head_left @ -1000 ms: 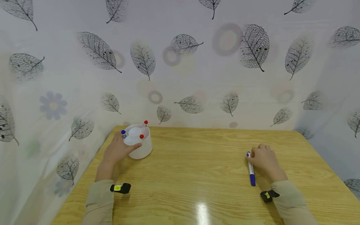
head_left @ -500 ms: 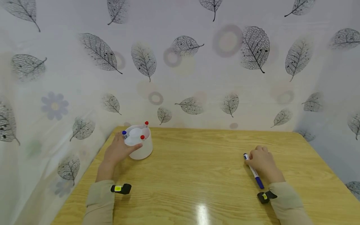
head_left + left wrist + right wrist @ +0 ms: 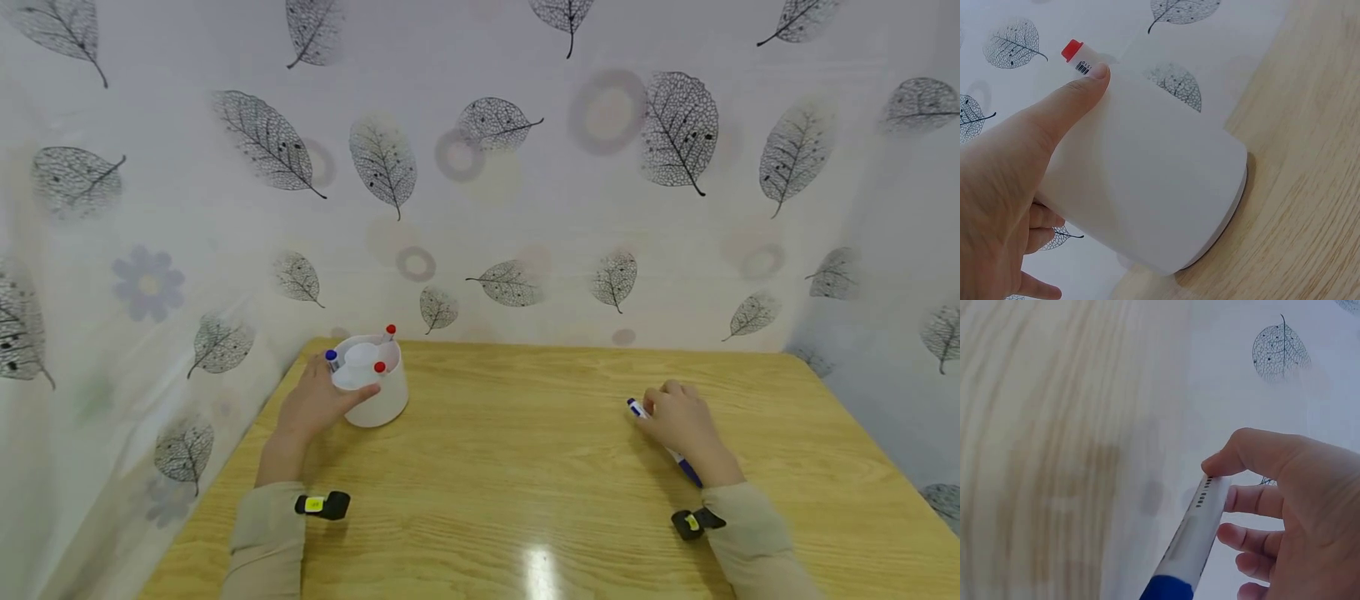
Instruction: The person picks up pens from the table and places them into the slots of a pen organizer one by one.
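At the table's far left stands a white pen holder (image 3: 386, 402). Against its wall lies the thumb of my left hand (image 3: 309, 408), the other fingers reaching round the far side. Two red-ended markers (image 3: 380, 367) and a blue-ended marker (image 3: 332, 357) poke up from it. In the left wrist view, one red-ended marker (image 3: 1073, 50) shows by the thumb. My right hand (image 3: 682, 425) pinches a white whiteboard marker (image 3: 1194, 534) between thumb and fingers. The marker slants above the tabletop, its blue cap (image 3: 1167, 588) towards the wrist. The hand hides its middle in the head view.
A wood-grain table (image 3: 510, 467) stretches between the hands. Behind it and to both sides hangs a pale curtain (image 3: 487, 208) printed with leaves. Each wrist wears a small black camera, the left camera (image 3: 324, 504) close over the tabletop.
My right hand has taken the whiteboard marker up off the table and moved it leftward, and the marker has turned to a slant. The left hand and pen holder have stayed put.
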`<state>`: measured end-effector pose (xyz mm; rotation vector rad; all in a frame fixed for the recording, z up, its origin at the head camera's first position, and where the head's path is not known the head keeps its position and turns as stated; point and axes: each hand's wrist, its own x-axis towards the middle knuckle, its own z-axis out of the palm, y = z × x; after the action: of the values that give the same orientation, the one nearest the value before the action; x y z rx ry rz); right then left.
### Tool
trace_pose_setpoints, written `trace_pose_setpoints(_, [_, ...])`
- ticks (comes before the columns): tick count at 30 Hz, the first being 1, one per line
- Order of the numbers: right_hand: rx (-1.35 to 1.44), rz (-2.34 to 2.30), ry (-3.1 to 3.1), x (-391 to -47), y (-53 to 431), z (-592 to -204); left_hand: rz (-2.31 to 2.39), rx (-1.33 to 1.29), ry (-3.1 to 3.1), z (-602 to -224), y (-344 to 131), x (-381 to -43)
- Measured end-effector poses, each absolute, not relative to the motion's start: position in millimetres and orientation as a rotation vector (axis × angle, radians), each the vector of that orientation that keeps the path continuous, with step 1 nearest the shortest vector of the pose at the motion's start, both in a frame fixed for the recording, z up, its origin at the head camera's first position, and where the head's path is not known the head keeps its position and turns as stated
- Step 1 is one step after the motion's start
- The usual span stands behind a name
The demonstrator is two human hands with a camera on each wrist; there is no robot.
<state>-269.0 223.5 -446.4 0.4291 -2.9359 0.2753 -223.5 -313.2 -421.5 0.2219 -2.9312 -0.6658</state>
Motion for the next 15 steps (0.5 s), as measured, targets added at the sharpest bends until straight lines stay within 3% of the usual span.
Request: trace_pose_setpoints(15, [0.571,0.402,-2.715,-278,178,-437,-0.672,0.23,-2.935,-422,-314,-224])
